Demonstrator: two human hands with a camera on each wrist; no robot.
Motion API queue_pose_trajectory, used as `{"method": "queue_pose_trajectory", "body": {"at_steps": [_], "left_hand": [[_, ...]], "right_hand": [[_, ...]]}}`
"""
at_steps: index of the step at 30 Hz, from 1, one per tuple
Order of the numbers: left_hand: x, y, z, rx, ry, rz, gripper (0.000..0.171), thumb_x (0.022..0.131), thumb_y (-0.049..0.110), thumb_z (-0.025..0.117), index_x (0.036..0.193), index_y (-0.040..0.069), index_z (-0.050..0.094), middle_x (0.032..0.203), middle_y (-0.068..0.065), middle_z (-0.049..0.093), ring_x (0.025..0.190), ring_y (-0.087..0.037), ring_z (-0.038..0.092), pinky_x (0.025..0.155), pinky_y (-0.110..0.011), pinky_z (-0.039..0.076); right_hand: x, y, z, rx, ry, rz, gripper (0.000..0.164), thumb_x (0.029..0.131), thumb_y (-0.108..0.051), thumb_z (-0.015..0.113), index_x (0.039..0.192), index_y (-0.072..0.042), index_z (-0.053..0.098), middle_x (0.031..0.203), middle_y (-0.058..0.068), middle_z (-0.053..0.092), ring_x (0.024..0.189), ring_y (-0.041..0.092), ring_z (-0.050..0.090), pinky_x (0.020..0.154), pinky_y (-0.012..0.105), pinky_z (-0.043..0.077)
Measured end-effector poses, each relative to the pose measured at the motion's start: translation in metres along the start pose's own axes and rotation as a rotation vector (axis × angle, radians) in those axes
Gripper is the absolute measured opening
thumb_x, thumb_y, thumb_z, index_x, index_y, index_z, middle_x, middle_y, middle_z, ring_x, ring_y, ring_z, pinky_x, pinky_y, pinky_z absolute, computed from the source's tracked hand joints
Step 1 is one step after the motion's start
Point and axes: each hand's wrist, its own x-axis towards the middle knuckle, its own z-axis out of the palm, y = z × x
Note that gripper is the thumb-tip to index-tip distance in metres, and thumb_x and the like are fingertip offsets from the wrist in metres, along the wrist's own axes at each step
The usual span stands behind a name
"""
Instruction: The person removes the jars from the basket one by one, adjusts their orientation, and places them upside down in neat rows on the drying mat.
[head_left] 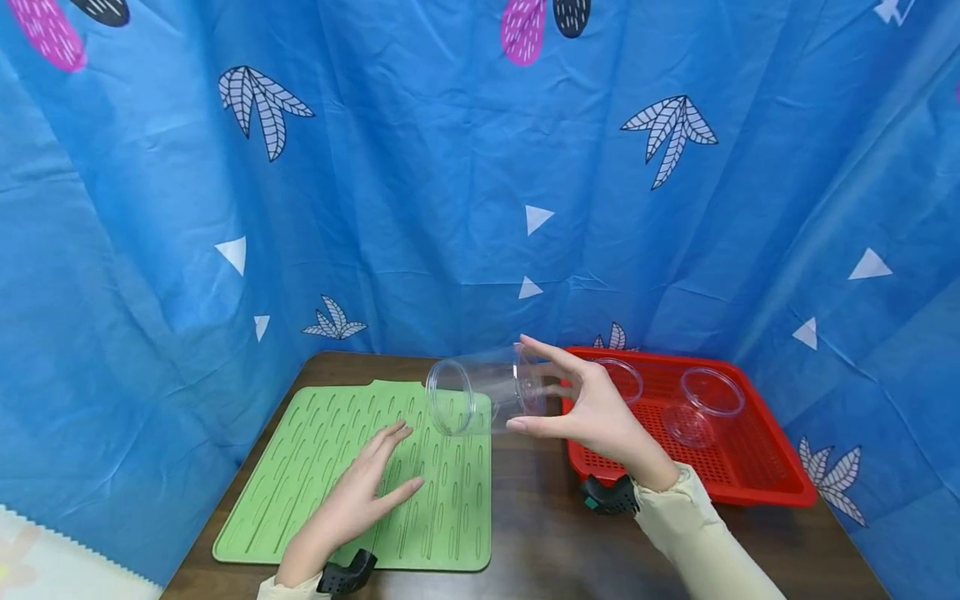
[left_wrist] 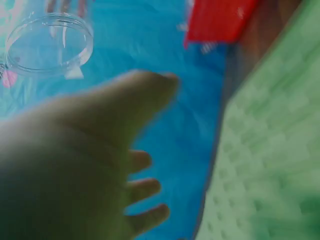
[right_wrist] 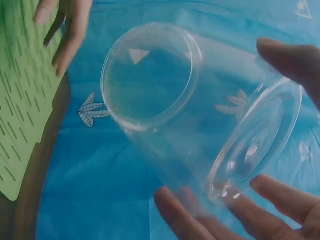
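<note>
My right hand (head_left: 600, 408) holds a clear plastic cup (head_left: 487, 392) between the thumb and spread fingers, close to its base. The cup lies sideways in the air, its rim pointing left toward my other hand. From the right wrist view, the see-through cup (right_wrist: 205, 120) shows the thumb on one side and several fingers (right_wrist: 275, 197) on the other. My left hand (head_left: 356, 483) hovers over the green ridged mat (head_left: 300, 500), fingers extended and thumb apart, holding nothing. In the left wrist view, the left hand (left_wrist: 85, 135) is blurred, with the cup's rim (left_wrist: 50, 71) beyond it.
A red plastic basket (head_left: 772, 433) stands at the right of the dark wooden table (head_left: 532, 517). Inside it are two clear cups, one toward the right (head_left: 712, 392) and one partly behind my right hand (head_left: 626, 379). A blue patterned curtain (head_left: 420, 208) encloses the back and sides.
</note>
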Motion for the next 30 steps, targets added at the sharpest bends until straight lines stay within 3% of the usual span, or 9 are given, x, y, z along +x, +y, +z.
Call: {"method": "queue_pose_trajectory", "body": {"at_steps": [2, 8, 13, 20, 25, 30], "left_hand": [[-0.012, -0.011, 0.0, 0.092, 0.007, -0.029, 0.07, 0.092, 0.049, 0.068, 0.148, 0.014, 0.046, 0.158, -0.01, 0.034, 0.143, -0.031, 0.034, 0.107, -0.057, 0.039], [-0.045, -0.034, -0.006, 0.292, 0.02, -0.147, 0.071, 0.089, 0.042, 0.074, 0.143, 0.002, 0.051, 0.153, -0.024, 0.037, 0.139, -0.047, 0.033, 0.108, -0.065, 0.032], [-0.07, -0.049, -0.012, 0.334, -0.017, -0.272, 0.078, 0.089, 0.053, 0.069, 0.143, -0.001, 0.05, 0.152, -0.032, 0.031, 0.137, -0.056, 0.027, 0.1, -0.077, 0.027], [-0.097, -0.065, -0.012, 0.307, -0.079, -0.407, 0.095, 0.087, 0.07, 0.059, 0.145, -0.004, 0.045, 0.153, -0.035, 0.024, 0.135, -0.061, 0.022, 0.1, -0.08, 0.02], [-0.107, -0.073, -0.011, 0.373, -0.061, -0.405, 0.094, 0.086, 0.071, 0.058, 0.142, -0.004, 0.049, 0.15, -0.037, 0.029, 0.132, -0.062, 0.027, 0.1, -0.078, 0.023], [-0.112, -0.074, -0.012, 0.379, -0.015, -0.39, 0.09, 0.086, 0.069, 0.061, 0.14, -0.003, 0.051, 0.149, -0.037, 0.031, 0.132, -0.061, 0.028, 0.101, -0.077, 0.022]], "right_hand": [[0.009, 0.006, 0.007, -0.068, 0.01, -0.006, 0.087, 0.073, -0.033, 0.091, 0.148, -0.036, 0.047, 0.142, -0.009, 0.053, 0.114, 0.018, 0.062, 0.096, 0.039, 0.053], [0.037, 0.004, 0.034, -0.317, 0.034, -0.096, 0.092, 0.067, -0.046, 0.092, 0.147, -0.032, 0.049, 0.141, -0.011, 0.053, 0.111, 0.01, 0.06, 0.089, 0.037, 0.056], [0.067, 0.011, 0.057, -0.445, -0.004, -0.177, 0.095, 0.067, -0.05, 0.09, 0.149, -0.025, 0.049, 0.143, -0.007, 0.052, 0.115, 0.013, 0.058, 0.091, 0.039, 0.054], [0.099, 0.016, 0.089, -0.52, -0.096, -0.148, 0.1, 0.066, -0.05, 0.09, 0.151, -0.02, 0.046, 0.146, 0.002, 0.051, 0.132, 0.026, 0.046, 0.104, 0.045, 0.044], [0.117, 0.017, 0.109, -0.54, -0.144, -0.135, 0.101, 0.068, -0.051, 0.089, 0.152, -0.017, 0.044, 0.149, 0.005, 0.048, 0.137, 0.027, 0.042, 0.109, 0.052, 0.038], [0.134, 0.018, 0.131, -0.567, -0.173, -0.147, 0.102, 0.067, -0.05, 0.09, 0.151, -0.014, 0.045, 0.148, 0.006, 0.049, 0.135, 0.025, 0.045, 0.109, 0.05, 0.04]]}}
